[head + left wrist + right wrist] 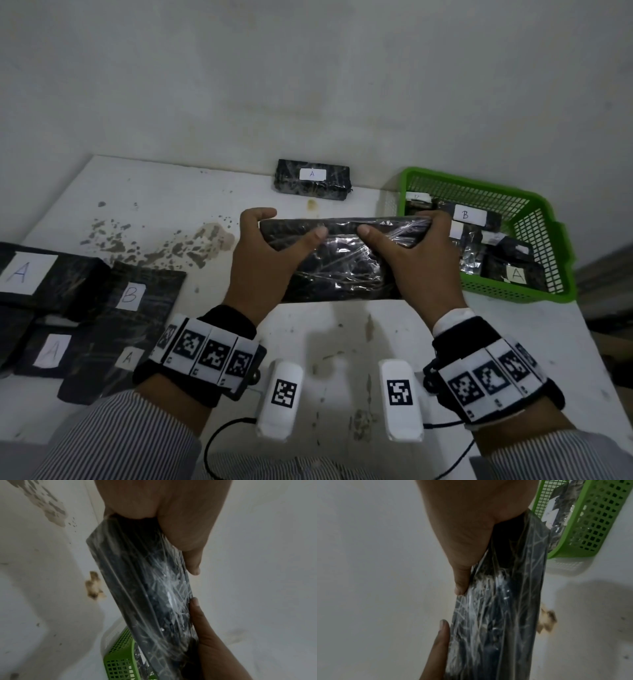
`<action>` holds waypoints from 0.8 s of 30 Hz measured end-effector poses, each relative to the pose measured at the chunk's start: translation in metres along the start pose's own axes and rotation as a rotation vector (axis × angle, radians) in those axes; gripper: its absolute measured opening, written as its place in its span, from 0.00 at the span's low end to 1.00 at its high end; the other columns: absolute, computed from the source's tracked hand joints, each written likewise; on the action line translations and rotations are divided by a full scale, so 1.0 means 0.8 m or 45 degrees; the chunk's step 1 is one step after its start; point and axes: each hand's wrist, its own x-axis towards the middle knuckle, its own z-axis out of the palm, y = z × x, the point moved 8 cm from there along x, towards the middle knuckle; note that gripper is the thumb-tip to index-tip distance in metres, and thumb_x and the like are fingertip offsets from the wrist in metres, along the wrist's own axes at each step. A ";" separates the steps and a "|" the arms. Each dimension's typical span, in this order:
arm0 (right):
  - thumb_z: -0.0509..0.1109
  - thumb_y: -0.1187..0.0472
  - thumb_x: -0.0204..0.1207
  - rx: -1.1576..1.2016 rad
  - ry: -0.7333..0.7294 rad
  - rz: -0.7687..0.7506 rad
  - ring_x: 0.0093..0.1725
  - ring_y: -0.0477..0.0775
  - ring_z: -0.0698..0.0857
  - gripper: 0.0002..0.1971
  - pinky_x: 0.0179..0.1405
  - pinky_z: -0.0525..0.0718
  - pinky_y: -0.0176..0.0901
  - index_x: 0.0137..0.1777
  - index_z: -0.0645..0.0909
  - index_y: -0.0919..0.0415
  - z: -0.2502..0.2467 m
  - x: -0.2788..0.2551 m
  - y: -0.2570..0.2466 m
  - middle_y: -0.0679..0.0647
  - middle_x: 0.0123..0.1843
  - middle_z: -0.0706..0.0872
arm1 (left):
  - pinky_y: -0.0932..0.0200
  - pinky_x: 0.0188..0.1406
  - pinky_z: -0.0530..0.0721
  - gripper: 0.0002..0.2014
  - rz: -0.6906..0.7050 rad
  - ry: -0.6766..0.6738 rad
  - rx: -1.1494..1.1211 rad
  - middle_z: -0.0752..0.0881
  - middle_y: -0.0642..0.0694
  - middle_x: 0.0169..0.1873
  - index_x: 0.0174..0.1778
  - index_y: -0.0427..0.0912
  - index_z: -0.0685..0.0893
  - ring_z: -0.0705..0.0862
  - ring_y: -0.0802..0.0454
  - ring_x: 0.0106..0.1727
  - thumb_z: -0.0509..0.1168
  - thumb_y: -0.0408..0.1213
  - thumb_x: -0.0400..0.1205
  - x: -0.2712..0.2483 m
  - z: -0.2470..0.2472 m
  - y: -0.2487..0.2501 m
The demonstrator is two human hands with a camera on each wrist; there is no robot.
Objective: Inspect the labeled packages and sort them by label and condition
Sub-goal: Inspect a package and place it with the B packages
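Observation:
A flat black package (342, 263) wrapped in clear film is held above the table by both hands. My left hand (263, 246) grips its left end, thumb on top and fingers curled over the far edge. My right hand (418, 253) grips its right end the same way. No label shows on the face turned to me. The left wrist view has the package (145, 588) edge-on with both thumbs on it. So does the right wrist view, where the package (496, 615) is creased and shiny.
A green basket (548, 274) at the right holds several black packages labeled A and B. A package labeled A (312, 180) lies by the wall. At the left lies a group of packages (68, 308) labeled A and B. The white table (342, 342) is stained.

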 end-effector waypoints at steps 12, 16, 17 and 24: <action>0.87 0.33 0.57 -0.080 -0.242 0.001 0.58 0.47 0.89 0.42 0.54 0.91 0.45 0.68 0.77 0.50 0.017 -0.001 0.014 0.45 0.60 0.89 | 0.57 0.47 0.91 0.24 -0.213 -0.192 -0.147 0.90 0.46 0.54 0.59 0.46 0.78 0.92 0.48 0.53 0.82 0.41 0.72 0.012 -0.002 -0.043; 0.87 0.40 0.63 -0.012 -0.143 0.055 0.52 0.45 0.89 0.34 0.44 0.87 0.33 0.64 0.79 0.53 0.015 -0.003 0.020 0.46 0.55 0.89 | 0.53 0.57 0.90 0.42 -0.165 -0.225 -0.131 0.87 0.50 0.62 0.74 0.49 0.75 0.89 0.51 0.61 0.86 0.50 0.67 0.014 -0.001 -0.043; 0.87 0.40 0.63 -0.008 -0.126 0.067 0.50 0.42 0.88 0.34 0.41 0.84 0.27 0.63 0.78 0.54 0.014 -0.002 0.021 0.45 0.54 0.88 | 0.52 0.59 0.90 0.46 -0.111 -0.241 -0.063 0.87 0.50 0.64 0.77 0.49 0.73 0.88 0.52 0.63 0.86 0.53 0.65 0.014 0.000 -0.042; 0.87 0.31 0.51 -0.066 -0.205 0.026 0.67 0.52 0.84 0.62 0.68 0.85 0.49 0.83 0.61 0.52 0.017 -0.008 0.018 0.49 0.72 0.82 | 0.58 0.63 0.88 0.52 -0.002 -0.246 0.122 0.84 0.56 0.68 0.82 0.47 0.67 0.85 0.58 0.66 0.84 0.57 0.65 0.015 0.003 -0.033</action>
